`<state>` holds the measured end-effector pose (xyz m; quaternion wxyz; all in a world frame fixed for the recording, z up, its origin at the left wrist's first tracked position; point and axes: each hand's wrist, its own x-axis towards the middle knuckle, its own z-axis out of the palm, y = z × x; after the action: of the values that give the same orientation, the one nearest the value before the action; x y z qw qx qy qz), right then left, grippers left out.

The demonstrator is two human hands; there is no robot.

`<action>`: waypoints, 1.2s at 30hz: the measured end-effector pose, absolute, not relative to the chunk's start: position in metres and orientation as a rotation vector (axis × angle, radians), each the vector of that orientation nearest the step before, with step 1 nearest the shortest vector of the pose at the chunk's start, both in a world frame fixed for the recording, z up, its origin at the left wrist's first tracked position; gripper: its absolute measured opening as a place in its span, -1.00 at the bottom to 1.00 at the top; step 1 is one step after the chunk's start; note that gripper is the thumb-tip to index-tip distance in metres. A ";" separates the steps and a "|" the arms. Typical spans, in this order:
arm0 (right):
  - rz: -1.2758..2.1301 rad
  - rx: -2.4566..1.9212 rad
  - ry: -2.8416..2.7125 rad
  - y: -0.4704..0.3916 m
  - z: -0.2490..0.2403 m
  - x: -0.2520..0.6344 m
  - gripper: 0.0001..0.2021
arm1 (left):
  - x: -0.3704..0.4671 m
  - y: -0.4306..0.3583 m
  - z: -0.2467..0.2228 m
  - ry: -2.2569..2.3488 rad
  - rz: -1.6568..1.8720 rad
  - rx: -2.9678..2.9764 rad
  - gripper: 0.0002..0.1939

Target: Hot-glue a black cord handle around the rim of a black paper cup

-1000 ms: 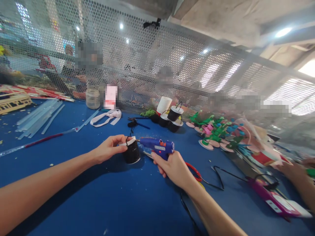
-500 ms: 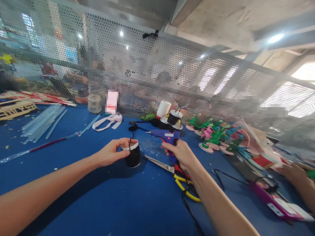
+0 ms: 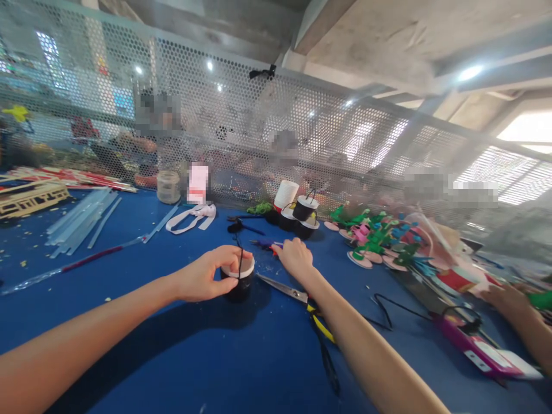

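Left hand is pinching the rim of a black cup near the middle of the frame, index finger reaching over the edge, thumb pressing outside. Cup is tilting its open top toward the camera, white band running around the rim, black cord rising above it; can't tell if its base is touching the blue worktop. Right hand is covering the back of a blue glue gun right of centre, nozzle pointing left; fingers are curling but mostly hiding, so can't tell if they are gripping or only resting. Scissors are lying just below, blades pointing toward the cup, right forearm partly covering the handles. More black cups are standing stacked above centre, white ribbon is lying upper left of the cup, purple power strip is sitting lower right, a co-worker's hand is showing at the right edge
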<state>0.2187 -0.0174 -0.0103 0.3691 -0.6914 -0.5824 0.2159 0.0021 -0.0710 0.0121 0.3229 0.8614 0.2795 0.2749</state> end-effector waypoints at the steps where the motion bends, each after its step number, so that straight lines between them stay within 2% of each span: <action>1: 0.517 -1.731 -1.533 -0.025 -0.004 0.214 -0.73 | 0.002 -0.071 0.013 0.717 0.712 2.267 -0.88; 3: 0.508 -1.626 -1.626 -0.043 0.008 0.202 -0.73 | 0.002 -0.071 0.013 0.678 0.710 2.272 -0.88; 5: 0.573 -1.387 -1.783 -0.060 0.016 0.187 -0.64 | 0.002 -0.071 0.012 0.639 0.712 2.291 -0.89; 9: 0.851 -1.120 -1.883 -0.075 0.014 0.161 -0.60 | 0.003 -0.070 0.010 0.614 0.713 2.346 -0.86; 17: 1.100 -1.021 -1.393 -0.080 0.006 0.169 -0.87 | 0.000 -0.065 0.011 0.666 0.685 2.036 -0.90; 23: 1.029 -1.010 -1.357 -0.091 0.002 0.183 -0.82 | -0.002 -0.060 0.008 0.610 0.663 1.591 -0.84; 36: 1.134 -1.033 -1.308 -0.094 -0.013 0.186 -0.77 | -0.001 -0.062 0.006 0.484 0.642 1.336 -0.82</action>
<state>0.1862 -0.0940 -0.0127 0.5336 -0.4333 -0.5488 0.4758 -0.0008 -0.0624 0.0061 0.7111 0.6024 0.2182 0.2896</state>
